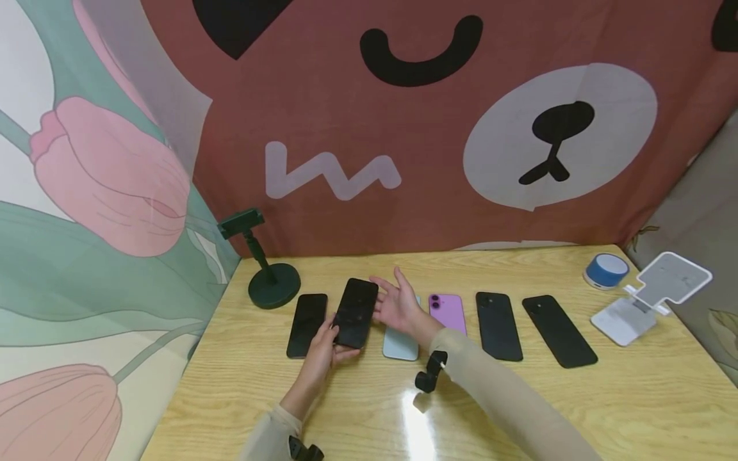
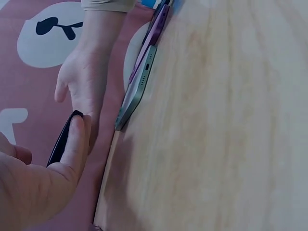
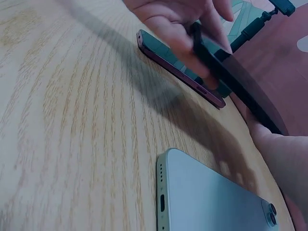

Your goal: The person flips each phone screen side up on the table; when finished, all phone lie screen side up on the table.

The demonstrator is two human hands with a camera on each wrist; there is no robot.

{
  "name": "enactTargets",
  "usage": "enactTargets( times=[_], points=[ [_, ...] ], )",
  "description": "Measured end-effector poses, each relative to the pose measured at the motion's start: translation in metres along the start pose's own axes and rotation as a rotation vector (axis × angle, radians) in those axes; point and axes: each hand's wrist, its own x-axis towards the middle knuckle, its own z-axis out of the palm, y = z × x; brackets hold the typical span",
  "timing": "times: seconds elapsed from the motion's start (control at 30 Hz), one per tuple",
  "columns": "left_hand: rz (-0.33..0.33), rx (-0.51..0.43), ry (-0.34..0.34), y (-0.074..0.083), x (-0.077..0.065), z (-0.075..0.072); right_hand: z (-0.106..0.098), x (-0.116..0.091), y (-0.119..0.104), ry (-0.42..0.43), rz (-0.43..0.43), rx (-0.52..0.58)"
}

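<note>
"What is held over the wooden table [image 1: 230,397]?"

"A black phone [image 1: 356,314], raised clear of the wood, dark face showing. The person's left hand [image 1: 325,349] grips its lower end between thumb and curled fingers."

"And the right hand [image 1: 398,308]?"

"Open wide, fingers extended beside the phone's upper right edge, with no grip on anything. Whether a fingertip touches the phone, I cannot tell."

"What lies around them?"

"Just left, a screen-up phone [image 1: 307,325]. To the right, in a row: a pale blue phone [image 1: 400,346], back up and partly hidden by the right hand; a lilac phone [image 1: 446,310], its lower end behind a beige sleeve [image 1: 490,384]; a slate phone [image 1: 499,326]; and a slanted end phone [image 1: 559,331]."

"The edges?"

"A green stand [image 1: 273,285] at left; at right, a white stand [image 1: 625,320] beside a blue-sided puck [image 1: 606,271]."
</note>
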Motion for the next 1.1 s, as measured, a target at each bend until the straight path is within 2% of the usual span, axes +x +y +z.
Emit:
enactTargets(
  times=[0.2,0.47,0.57,0.73,1.1],
  points=[
    [-0.029,-0.010,0.024,-0.0045,-0.0010,0.0021,-0.0017,-0.0004,-0.0024,-0.040,0.002,-0.010],
    [-0.038,-0.090,-0.010,-0.0069,-0.0018,0.0020,-0.0016,-0.0009,-0.0028,-0.058,0.012,-0.023],
    [-0.041,-0.068,-0.002,-0.0073,-0.0033,0.0026,-0.0022,-0.0009,-0.0012,-0.043,0.021,-0.044],
    [-0.036,0.020,0.000,-0.0090,-0.0058,0.0032,-0.0036,0.0005,0.0033,-0.013,0.027,-0.087],
    [-0.054,0.029,0.020,-0.0066,-0.0082,0.0026,-0.0045,0.0021,0.0053,0.027,0.030,-0.140]
  ],
)
